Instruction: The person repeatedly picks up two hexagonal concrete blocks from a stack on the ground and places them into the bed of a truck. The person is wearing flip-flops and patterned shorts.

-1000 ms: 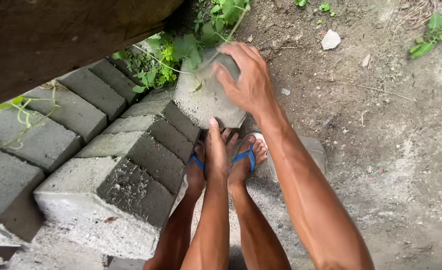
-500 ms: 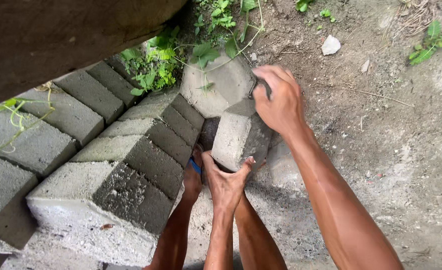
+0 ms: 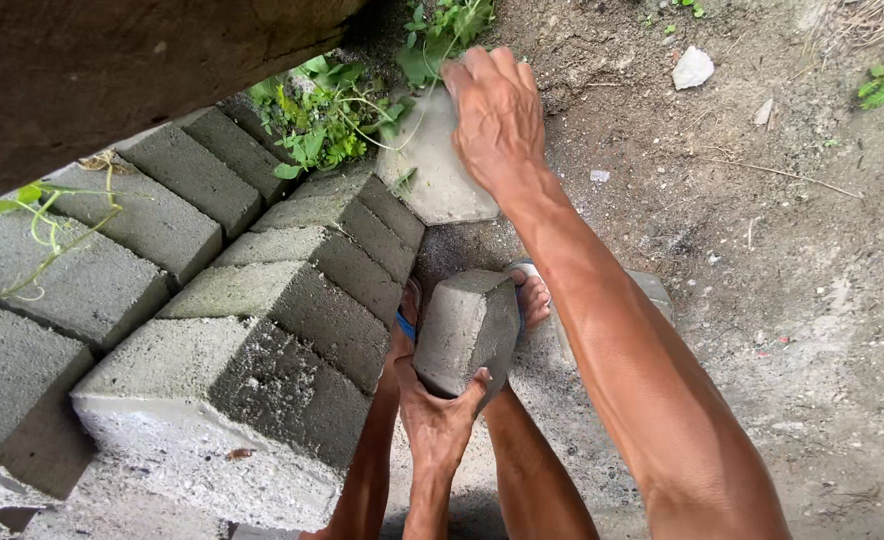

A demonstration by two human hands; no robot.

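Nearest, bottom centre: left hand (image 3: 440, 420) cupped under a grey concrete block (image 3: 467, 330), fingers clenched around its near lower end, holding it off the ground. Block tilted, one end up, sitting above the feet (image 3: 534, 298) in blue flip-flops (image 3: 405, 326); it hides most of both feet. Legs run down out of frame just below.

Left of the hand: stack of concrete blocks (image 3: 262, 330) in stepped rows, rough grey faces, nearest corner block pale with mortar-like crust. More blocks further left, a thin green vine (image 3: 52, 225) trailing over them.

Right forearm crosses from bottom right up to centre top. Right hand (image 3: 497, 115) laid flat, fingers spread, palm down on the top edge of a second block (image 3: 437, 170) standing tilted on the ground, far of the held block and well apart from it. Gripping or just pressing — cannot tell.

Far: leafy green weeds (image 3: 327, 115) touching that block. Bare dirt ground (image 3: 762, 300) on the right, a white stone (image 3: 692, 68) far right. Dark wooden beam (image 3: 112, 60) overhead, top left.
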